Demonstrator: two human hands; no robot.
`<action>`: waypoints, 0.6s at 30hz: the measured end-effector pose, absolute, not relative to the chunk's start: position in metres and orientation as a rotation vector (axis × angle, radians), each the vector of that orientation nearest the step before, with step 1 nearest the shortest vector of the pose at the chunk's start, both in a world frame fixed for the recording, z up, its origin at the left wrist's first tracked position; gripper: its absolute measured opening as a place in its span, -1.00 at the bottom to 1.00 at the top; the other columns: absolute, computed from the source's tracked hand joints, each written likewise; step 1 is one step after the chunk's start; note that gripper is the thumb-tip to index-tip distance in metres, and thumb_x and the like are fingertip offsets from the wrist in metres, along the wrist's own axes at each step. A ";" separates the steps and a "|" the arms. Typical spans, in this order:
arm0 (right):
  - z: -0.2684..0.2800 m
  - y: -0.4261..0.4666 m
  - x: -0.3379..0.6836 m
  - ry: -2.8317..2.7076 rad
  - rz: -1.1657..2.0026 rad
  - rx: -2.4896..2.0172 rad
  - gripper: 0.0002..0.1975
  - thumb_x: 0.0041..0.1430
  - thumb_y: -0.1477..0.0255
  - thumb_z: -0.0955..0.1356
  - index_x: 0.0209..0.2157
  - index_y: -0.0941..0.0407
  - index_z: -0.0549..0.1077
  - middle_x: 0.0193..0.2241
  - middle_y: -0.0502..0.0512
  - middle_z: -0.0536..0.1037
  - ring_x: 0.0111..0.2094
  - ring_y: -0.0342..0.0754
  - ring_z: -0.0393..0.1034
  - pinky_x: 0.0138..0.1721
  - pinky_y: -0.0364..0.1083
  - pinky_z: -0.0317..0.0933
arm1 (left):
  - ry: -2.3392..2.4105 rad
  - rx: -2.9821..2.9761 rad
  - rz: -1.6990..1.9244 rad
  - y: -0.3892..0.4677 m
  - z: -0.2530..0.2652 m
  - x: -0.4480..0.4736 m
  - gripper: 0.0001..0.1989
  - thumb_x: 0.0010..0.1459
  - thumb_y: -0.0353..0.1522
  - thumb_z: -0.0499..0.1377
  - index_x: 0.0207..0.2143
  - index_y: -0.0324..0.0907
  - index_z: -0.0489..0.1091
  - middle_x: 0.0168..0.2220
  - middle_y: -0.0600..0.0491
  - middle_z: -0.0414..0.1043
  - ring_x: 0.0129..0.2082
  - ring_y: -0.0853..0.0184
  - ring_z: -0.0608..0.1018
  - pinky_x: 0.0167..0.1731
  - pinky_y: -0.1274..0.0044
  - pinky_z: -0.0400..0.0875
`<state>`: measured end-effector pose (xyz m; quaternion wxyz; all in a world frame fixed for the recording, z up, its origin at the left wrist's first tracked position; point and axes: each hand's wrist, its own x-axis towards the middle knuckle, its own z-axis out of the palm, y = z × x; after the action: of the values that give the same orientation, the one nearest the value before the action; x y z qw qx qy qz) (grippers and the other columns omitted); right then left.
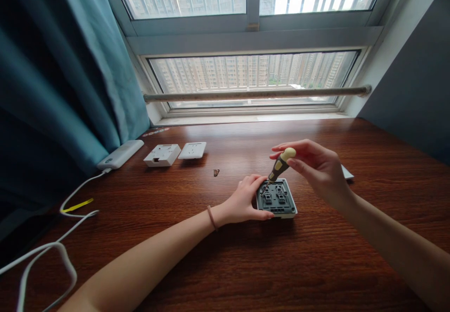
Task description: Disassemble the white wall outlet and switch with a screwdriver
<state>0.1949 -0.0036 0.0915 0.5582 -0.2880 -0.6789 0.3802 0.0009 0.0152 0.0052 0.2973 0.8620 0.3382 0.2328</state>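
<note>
A wall switch (281, 206) with its dark grey inner plate showing lies on the wooden table, set in a white square base. My left hand (244, 199) grips its left side, thumb along the near edge and fingers at the far left corner. Above it, my right hand (314, 169) holds a small screwdriver (279, 166) with a dark and pale-yellow handle. The screwdriver tilts, and its tip points down at the left part of the grey plate. Whether the tip sits in a screw is too small to tell.
Several small screws (216, 173) lie left of the switch. Farther back are a white box (162, 155) and a white socket panel (192, 150). A white power strip (121, 154) with a cable (66, 244) and a yellow strip (78, 205) are at left. A white piece (347, 172) shows behind my right wrist.
</note>
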 end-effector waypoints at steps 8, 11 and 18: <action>0.080 0.005 0.192 -1.482 0.684 -0.763 -0.65 -0.05 0.46 0.45 -0.16 -0.02 0.45 -0.43 -0.07 0.39 -0.40 -0.19 0.36 -0.39 -0.16 0.37 | 0.886 2.285 0.623 0.016 0.001 -0.001 -0.12 -0.20 -0.08 0.32 0.15 -0.12 0.06 0.08 -0.09 0.15 0.07 0.10 0.24 0.11 0.28 0.12; 0.081 0.001 0.192 -1.562 0.569 -0.776 -0.69 0.05 0.42 0.40 -0.12 -0.04 0.46 -0.38 -0.02 0.40 -0.36 -0.15 0.37 -0.33 -0.12 0.36 | 0.892 2.278 0.618 0.016 0.002 0.000 -0.12 -0.20 -0.07 0.32 0.15 -0.11 0.07 0.07 -0.09 0.15 0.06 0.10 0.25 0.10 0.27 0.14; 0.090 -0.004 0.196 -1.750 0.901 -0.555 -0.66 0.25 0.37 0.20 0.05 -0.02 0.33 0.03 0.07 0.41 0.07 0.05 0.28 0.10 0.17 0.16 | 0.906 2.264 0.616 0.015 0.006 0.001 -0.20 -0.23 -0.11 0.34 0.10 -0.06 0.17 0.07 -0.06 0.16 0.07 0.06 0.24 0.10 0.24 0.12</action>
<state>0.1965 -0.0041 0.0901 0.5213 -0.2315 -0.7303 0.3759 0.0014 0.0154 0.0061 0.3082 0.8562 0.3429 0.2330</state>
